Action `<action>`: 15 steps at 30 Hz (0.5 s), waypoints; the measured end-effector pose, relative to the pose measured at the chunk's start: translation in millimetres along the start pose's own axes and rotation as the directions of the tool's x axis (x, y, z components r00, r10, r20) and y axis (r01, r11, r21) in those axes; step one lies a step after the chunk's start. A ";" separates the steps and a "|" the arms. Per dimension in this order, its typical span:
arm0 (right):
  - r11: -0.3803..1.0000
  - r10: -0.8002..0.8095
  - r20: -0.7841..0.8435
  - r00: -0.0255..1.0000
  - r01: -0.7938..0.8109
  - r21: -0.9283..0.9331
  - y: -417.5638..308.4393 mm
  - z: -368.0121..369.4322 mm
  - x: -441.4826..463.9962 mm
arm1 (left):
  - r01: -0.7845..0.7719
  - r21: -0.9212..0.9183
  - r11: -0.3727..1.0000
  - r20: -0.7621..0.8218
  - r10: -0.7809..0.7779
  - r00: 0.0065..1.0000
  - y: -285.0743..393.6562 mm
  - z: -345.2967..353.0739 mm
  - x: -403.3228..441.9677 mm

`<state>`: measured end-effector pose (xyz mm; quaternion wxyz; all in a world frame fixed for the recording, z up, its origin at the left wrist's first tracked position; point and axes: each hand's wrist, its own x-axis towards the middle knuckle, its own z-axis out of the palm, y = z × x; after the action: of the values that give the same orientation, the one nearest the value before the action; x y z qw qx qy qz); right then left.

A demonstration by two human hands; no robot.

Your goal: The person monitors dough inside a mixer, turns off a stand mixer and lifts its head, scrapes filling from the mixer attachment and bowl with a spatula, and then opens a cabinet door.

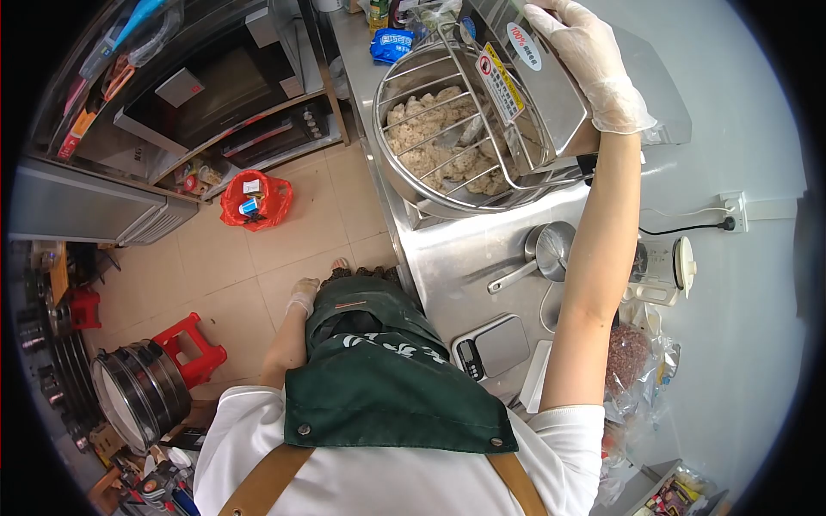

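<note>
One right hand (592, 70) spread on one mixer (561, 99), one bowl (397, 178) of dough (415, 138) under one guard (467, 84), one left hand (303, 294) lowered, grip unclear

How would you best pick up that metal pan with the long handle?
Probably by its straight, slim handle, coming from the floor-side edge of the counter: the handle juts that way, away from the rounded metal pan.

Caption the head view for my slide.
Gloved right hand on mixer, wire guard over the bowl of dough; gloved left hand beside the apron.
</note>
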<state>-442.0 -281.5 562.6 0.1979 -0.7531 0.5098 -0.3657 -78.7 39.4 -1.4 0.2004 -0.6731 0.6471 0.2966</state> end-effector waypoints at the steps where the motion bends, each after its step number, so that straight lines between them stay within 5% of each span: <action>1: 1.000 0.008 -0.004 1.000 -0.008 0.001 -3.9 -0.3 -2.3 | 0.004 -0.023 1.000 0.003 -0.004 1.000 0.6 -1.8 -1.1; 7: 1.000 -0.006 0.002 1.000 0.006 -0.024 3.3 -0.4 1.6 | 0.233 -0.393 0.890 0.057 -0.230 0.972 4.1 -4.2 -1.7; 13: 0.999 -0.009 -0.001 1.000 0.009 -0.045 1.7 -0.6 1.3 | 0.192 -0.398 0.897 0.019 -0.202 0.979 8.0 -11.6 -10.6; 15: 0.999 -0.014 -0.003 1.000 0.014 -0.048 1.7 -0.4 1.5 | 0.114 -0.241 0.964 0.010 -0.115 0.993 0.8 -2.4 -2.7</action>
<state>-443.0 -283.6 562.3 0.1762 -0.7607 0.5135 -0.3559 -79.1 39.8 2.3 0.1324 -0.7295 0.5666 0.3595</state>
